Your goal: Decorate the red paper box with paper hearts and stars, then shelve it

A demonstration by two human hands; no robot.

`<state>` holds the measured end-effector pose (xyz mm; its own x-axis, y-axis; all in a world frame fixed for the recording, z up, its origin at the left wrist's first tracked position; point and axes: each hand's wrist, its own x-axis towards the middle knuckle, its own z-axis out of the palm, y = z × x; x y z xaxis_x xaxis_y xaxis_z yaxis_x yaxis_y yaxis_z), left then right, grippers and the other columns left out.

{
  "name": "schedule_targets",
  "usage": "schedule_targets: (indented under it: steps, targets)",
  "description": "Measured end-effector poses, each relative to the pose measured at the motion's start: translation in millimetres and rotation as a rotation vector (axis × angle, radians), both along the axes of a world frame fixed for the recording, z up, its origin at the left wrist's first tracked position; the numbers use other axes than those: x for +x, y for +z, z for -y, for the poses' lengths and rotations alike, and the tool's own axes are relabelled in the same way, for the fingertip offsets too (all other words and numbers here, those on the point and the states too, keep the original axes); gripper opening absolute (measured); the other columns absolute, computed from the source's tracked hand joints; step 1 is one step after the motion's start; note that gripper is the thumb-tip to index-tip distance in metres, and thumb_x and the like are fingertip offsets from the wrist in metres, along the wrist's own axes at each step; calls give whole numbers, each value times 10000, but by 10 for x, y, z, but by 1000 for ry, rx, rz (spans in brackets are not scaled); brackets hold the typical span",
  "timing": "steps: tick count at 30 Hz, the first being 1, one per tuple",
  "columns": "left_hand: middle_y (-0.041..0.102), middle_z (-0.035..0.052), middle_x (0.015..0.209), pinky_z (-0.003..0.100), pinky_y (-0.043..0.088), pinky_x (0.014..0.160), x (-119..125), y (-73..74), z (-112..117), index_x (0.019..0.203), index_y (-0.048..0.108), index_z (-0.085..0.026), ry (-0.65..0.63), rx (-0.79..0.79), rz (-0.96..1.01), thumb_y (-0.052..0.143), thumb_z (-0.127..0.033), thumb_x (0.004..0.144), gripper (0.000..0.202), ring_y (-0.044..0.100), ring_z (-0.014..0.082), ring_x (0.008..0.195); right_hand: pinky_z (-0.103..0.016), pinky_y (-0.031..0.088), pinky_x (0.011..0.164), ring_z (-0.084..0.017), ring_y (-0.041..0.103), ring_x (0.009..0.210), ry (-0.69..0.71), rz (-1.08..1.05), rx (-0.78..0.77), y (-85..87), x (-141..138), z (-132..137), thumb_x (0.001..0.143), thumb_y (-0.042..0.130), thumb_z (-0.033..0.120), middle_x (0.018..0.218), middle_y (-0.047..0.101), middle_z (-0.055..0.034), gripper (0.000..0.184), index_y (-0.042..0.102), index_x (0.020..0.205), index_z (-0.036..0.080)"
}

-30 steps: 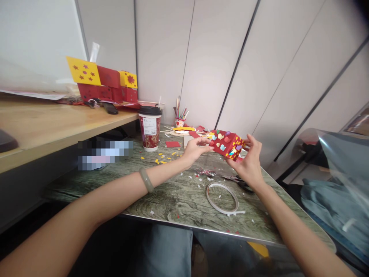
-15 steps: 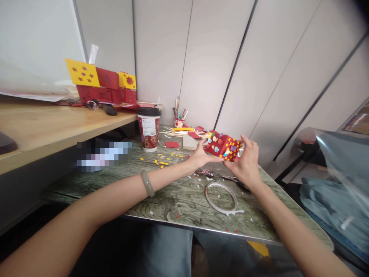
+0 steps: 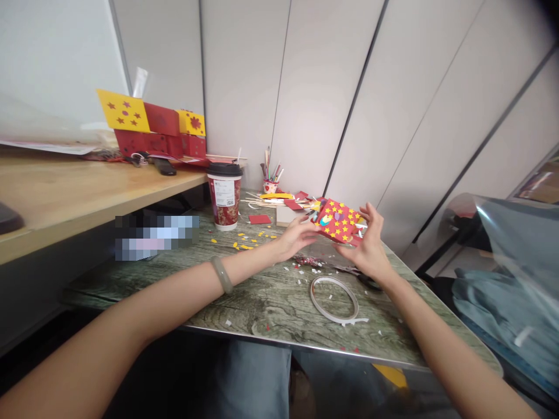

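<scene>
You grip the left edge of the star-covered red box (image 3: 338, 222) with your left hand (image 3: 297, 240), holding it above the table (image 3: 253, 302); your right hand (image 3: 371, 251) stands spread at its right end, contact unconfirmed. The white tape ring (image 3: 335, 318) lies nearer you; the lidded cup (image 3: 225, 201) stands upright, left

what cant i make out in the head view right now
Red box: its underside and far faces, hidden by the star-covered face.
Scissors: partly hidden behind the right hand.
Cup label: print too small to read.
Dark object: cut off by the left edge.
Pixelated patch: blurred, so whatever it covers is unclear.
</scene>
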<state>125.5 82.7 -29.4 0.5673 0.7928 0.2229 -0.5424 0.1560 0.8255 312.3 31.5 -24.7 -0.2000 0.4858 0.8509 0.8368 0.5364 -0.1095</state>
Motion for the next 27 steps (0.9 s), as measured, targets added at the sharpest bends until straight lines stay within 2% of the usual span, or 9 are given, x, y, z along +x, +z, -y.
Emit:
schedule_targets:
  steps: [4,6,7,9,11,14,16,20,27]
  targets:
    - [602,1,848,286,417,790,-20,10,-22,846,542,-181,-77,-1,9,621,-163,594,264,562,114,753,-513,365,917,-300,412,1085,-35,-13,-33,-18,24,-11,647,672,341,1215,365,-125,941,99,1382,207]
    - [597,5,865,304,411,812,-18,8,-23,855,540,-183,-49,1,-24,592,-157,600,262,560,129,797,-508,370,907,-297,422,1067,-45,-3,-16,-23,29,-13,646,667,325,1197,376,-117,918,122,1377,215]
    - [592,12,905,317,405,829,-16,5,-22,879,535,-187,5,13,-49,567,-147,607,277,555,143,850,-506,373,904,-296,425,1058,-46,6,-3,-23,30,-13,640,667,318,1185,378,-113,915,130,1374,218]
    - [559,29,1038,336,383,878,-17,2,-17,951,516,-197,212,114,-115,526,-108,611,351,512,175,995,-501,386,895,-292,431,1037,-49,25,14,-20,27,-10,631,666,305,1155,378,-109,916,139,1373,212]
    - [513,44,1128,342,346,932,-27,8,-4,995,501,-200,502,343,-203,521,-73,619,398,446,191,1094,-496,396,893,-290,429,1031,-56,51,22,-12,15,1,628,661,287,1147,371,-111,917,138,1375,201]
    - [522,45,1077,339,306,970,-52,40,45,955,542,-202,846,751,-340,527,-60,668,321,424,191,1079,-486,404,898,-296,405,1064,-75,111,31,1,-17,29,640,642,250,1180,353,-121,903,127,1380,193]
    - [535,38,992,336,311,960,-60,65,99,900,585,-210,950,916,-405,533,-97,721,219,428,190,1036,-491,406,897,-307,382,1092,-95,149,36,8,-43,49,647,631,234,1194,344,-130,897,118,1382,187]
    - [520,37,912,326,339,932,-35,86,205,860,630,-228,1004,1029,-489,562,-178,767,125,419,193,1009,-529,403,881,-325,364,1100,-130,171,40,16,-85,74,655,621,238,1169,361,-134,884,116,1378,187]
    - [528,47,920,337,360,908,19,60,220,862,651,-209,1011,950,-567,638,-210,725,138,410,215,1011,-539,392,887,-330,363,1097,-150,188,53,14,-111,77,671,616,248,1178,360,-145,858,136,1378,166]
